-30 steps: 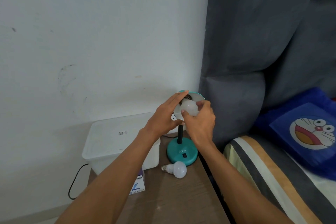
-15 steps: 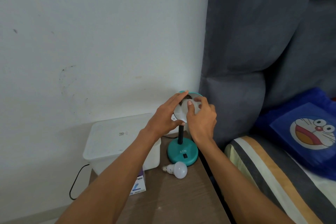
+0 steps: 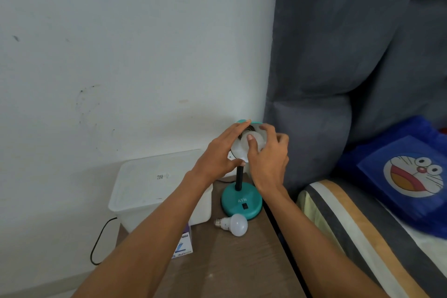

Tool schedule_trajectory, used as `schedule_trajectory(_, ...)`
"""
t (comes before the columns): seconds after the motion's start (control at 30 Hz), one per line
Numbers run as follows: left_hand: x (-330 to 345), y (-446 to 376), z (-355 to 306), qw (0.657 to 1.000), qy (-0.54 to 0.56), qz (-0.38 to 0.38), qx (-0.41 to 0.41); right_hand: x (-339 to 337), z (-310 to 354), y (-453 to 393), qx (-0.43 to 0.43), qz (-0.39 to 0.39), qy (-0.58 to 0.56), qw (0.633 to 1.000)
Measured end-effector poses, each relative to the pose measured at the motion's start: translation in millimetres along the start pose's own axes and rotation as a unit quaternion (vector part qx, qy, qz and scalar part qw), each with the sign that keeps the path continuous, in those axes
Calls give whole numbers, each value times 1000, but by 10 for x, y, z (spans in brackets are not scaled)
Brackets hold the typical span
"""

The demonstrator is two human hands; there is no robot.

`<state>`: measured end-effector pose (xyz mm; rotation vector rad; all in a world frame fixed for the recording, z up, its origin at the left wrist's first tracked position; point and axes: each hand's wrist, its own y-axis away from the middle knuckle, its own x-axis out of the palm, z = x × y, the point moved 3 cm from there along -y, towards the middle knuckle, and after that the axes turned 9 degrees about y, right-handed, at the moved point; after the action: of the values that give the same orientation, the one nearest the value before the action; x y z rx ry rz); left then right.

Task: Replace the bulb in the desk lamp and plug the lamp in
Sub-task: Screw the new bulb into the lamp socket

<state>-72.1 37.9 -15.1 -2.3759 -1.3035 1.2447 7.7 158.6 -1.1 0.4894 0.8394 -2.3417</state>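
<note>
A small teal desk lamp stands on the wooden bedside table, its round base [image 3: 242,203] carrying a black switch and a black stem. My left hand [image 3: 219,156] grips the rim of the lamp shade [image 3: 238,150] from the left. My right hand [image 3: 267,155] is wrapped around a white bulb [image 3: 256,140] seated inside the shade, thumb pressed on its dome. A second white bulb [image 3: 233,224] lies on its side on the table just in front of the base.
A white lidded plastic box [image 3: 154,184] sits left of the lamp, with a small purple carton [image 3: 185,244] in front of it. A black cord [image 3: 99,242] loops down by the wall. A bed with a striped sheet [image 3: 350,230] and blue cartoon pillow [image 3: 408,174] lies right.
My right hand has turned around the bulb in the shade, the thumb shifting up across its dome. My left hand stays on the shade rim.
</note>
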Motion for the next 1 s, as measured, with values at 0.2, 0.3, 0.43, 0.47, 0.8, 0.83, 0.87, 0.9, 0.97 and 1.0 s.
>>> schedule_trajectory(0.2, -15, 6, -17, 1000, 8, -8, -3, 38, -45, 28, -38, 39, 10, 998)
schedule_trajectory(0.3, -12, 9, -10, 1000, 4, -7, -4, 47, -86, 20, -8, 47, 0, 999)
schedule_trajectory(0.43, 1, 12, -19, 1000, -5, -5, -1, 39, -133, -8, 61, 55, -3, 997)
schedule_trajectory(0.47, 1, 9, -21, 1000, -6, -7, 0, 33, -109, -7, 54, 44, 5, 998)
schedule_trajectory(0.8, -7, 22, 2, 1000, 1, -13, -3, 93, -70, 63, -21, 44, -14, 999)
schedule_trajectory(0.83, -10, 30, 1, 1000, 1, -14, -4, 84, -82, 60, -13, 47, -17, 999)
schedule_trajectory(0.87, -10, 33, 1, 1000, 1, -14, -7, 71, -101, 47, 12, 48, -26, 998)
schedule_trajectory(0.9, -13, 32, -2, 1000, 3, -13, -10, 64, -122, 31, 44, 51, -35, 997)
schedule_trajectory(0.97, -9, 31, 2, 1000, 2, -9, -13, 64, -140, 9, 74, 57, -9, 996)
schedule_trajectory(1.0, -5, 27, 0, 1000, 0, -6, -12, 55, -130, 6, 66, 53, 16, 996)
